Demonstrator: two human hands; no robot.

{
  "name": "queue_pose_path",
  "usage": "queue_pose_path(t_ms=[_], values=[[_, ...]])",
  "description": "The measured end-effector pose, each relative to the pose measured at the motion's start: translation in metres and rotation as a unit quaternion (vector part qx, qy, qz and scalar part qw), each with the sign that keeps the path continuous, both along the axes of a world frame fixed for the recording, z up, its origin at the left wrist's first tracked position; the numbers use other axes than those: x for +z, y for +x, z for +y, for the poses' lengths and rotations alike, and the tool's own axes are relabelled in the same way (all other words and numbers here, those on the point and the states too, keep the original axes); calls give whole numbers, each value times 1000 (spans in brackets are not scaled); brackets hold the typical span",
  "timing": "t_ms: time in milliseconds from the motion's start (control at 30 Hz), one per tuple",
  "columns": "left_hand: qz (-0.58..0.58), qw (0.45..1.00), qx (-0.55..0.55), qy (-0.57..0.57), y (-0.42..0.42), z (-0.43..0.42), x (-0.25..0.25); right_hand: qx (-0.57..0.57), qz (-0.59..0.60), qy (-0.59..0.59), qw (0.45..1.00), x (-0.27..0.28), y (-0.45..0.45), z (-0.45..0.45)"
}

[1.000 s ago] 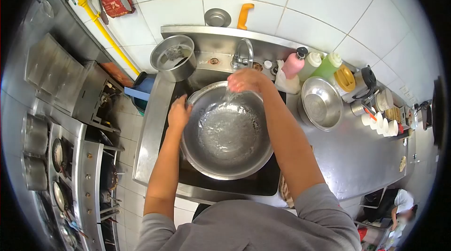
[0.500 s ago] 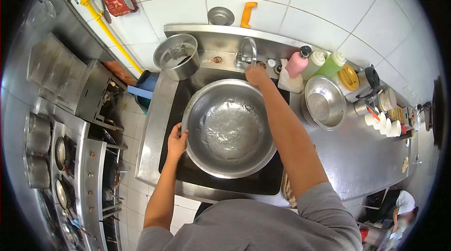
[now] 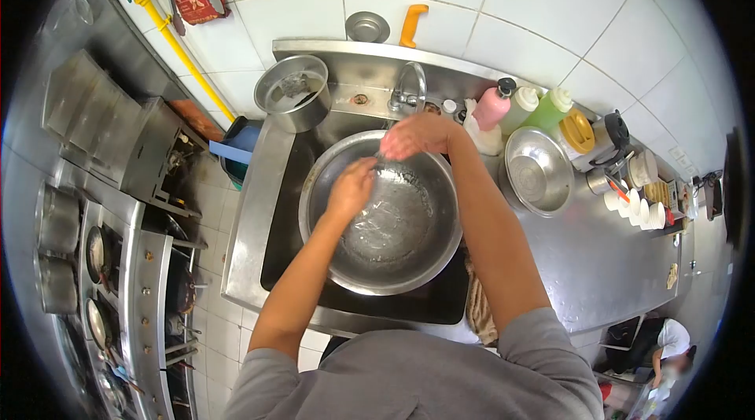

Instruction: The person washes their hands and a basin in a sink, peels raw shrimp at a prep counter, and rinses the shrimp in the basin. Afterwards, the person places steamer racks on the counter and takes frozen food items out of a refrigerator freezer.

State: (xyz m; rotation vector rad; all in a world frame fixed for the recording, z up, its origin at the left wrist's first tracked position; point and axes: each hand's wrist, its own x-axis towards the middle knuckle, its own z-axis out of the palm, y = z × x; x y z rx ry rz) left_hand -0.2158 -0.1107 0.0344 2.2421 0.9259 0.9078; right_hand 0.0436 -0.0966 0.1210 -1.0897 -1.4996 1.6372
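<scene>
Reaching over the bowl (image 3: pixel 421 264), both hands meet near its far rim, beneath the faucet (image 3: pixel 411 88). The right hand (image 3: pixel 417 137) is bent at the wrist, its fingers lying close together and pointing toward the left hand (image 3: pixel 351 188). The fingers of the left hand are gathered and partly curled; whether they touch those of the right, or pinch anything, cannot be told. Water (image 3: pixel 389 223) with a rippled, glinting surface lies in the bowl, which sits upright over the sink (image 3: pixel 281 251). To the left, a pot (image 3: pixel 295 116) stands at the sink's far corner. To the right of the faucet are a pink bottle (image 3: pixel 492 109), a pale bottle (image 3: pixel 518 113) and a green bottle (image 3: pixel 548 111), side by side. Nearer the person, a colander (image 3: pixel 541 172) rests tilted on the table (image 3: pixel 570 263). A striped cloth (image 3: pixel 479 306) lies along the sink's near right edge.
</scene>
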Motion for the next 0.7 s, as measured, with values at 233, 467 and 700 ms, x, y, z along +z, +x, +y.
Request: queue_pose_path(t_ms=[233, 467, 700], values=[[-241, 869, -38, -430, 110, 23, 1, -97, 161, -120, 975, 12, 6, -31], [-270, 765, -54, -582, 160, 40, 54, -570, 265, -37, 777, -59, 22, -41], [-445, 554, -162, -685, 174, 41, 55, -403, 478, -73, 777, -40, -75, -53]])
